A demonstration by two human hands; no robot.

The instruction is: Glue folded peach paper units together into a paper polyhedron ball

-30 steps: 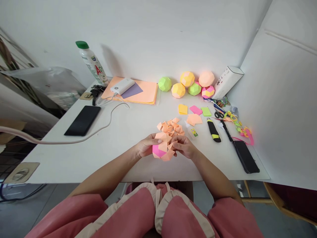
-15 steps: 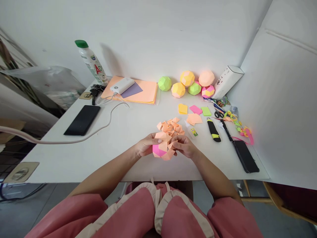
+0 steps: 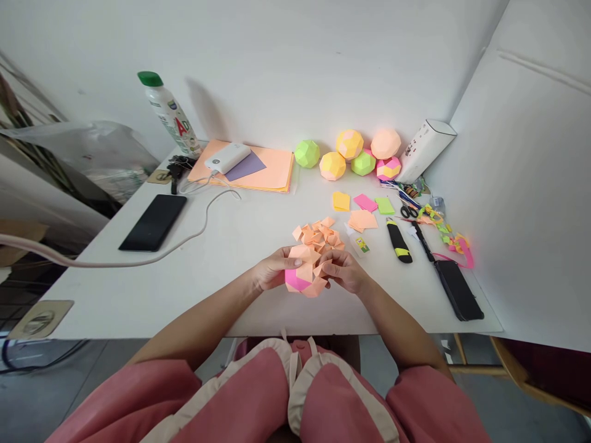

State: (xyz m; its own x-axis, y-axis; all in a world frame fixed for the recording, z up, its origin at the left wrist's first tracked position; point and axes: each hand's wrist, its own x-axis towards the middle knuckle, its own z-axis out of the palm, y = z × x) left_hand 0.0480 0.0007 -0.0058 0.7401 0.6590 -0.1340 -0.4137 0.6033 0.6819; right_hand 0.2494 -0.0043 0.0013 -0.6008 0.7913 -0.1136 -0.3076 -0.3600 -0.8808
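Note:
A partly built paper ball [image 3: 298,280], peach with one magenta face and an opening on its right side, is held up above the near part of the table. My left hand [image 3: 276,269] grips it from the left, thumb on its upper face. My right hand [image 3: 342,271] pinches a folded peach paper piece [image 3: 322,269] at the ball's open side; whether the piece is joined to the ball I cannot tell. Just beyond the hands lies a pile of folded peach paper pieces [image 3: 318,234]. A small glue bottle [image 3: 360,245] lies right of the pile.
Several finished paper balls [image 3: 332,166] sit along the wall. Paper stacks [image 3: 362,220], a utility knife [image 3: 399,241], scissors [image 3: 409,212] and a black case [image 3: 457,290] lie to the right. A phone [image 3: 153,223], a cable [image 3: 203,227] and a bottle [image 3: 173,117] are on the left.

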